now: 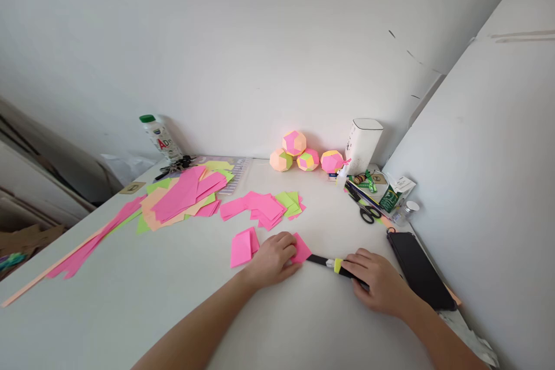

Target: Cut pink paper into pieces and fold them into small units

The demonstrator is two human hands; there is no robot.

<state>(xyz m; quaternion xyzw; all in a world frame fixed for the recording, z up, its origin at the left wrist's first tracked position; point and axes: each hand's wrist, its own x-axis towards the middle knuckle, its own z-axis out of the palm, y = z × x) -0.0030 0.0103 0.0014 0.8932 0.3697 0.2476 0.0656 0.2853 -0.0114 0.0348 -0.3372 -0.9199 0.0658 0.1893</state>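
My right hand (379,280) is closed around a utility knife (337,266) with a yellow part near its front. The knife's long dark blade points left, and its tip meets the edge of a small pink paper piece (301,247). With curled fingers, my left hand (275,257) holds that pink paper against the table; its fingers partly cover the sheet. Just left of this hand lie folded pink paper pieces (241,247). Behind it, a spread of pink paper squares (264,208) lies beside green paper squares (289,202).
Paper-faceted balls (294,143) are stacked by the wall near a white container (364,144). Scissors (368,212), a small jar (410,211) and a black phone (420,269) line the right side. Left are a paper pile (182,193), long strips (99,234) and a bottle (160,139).
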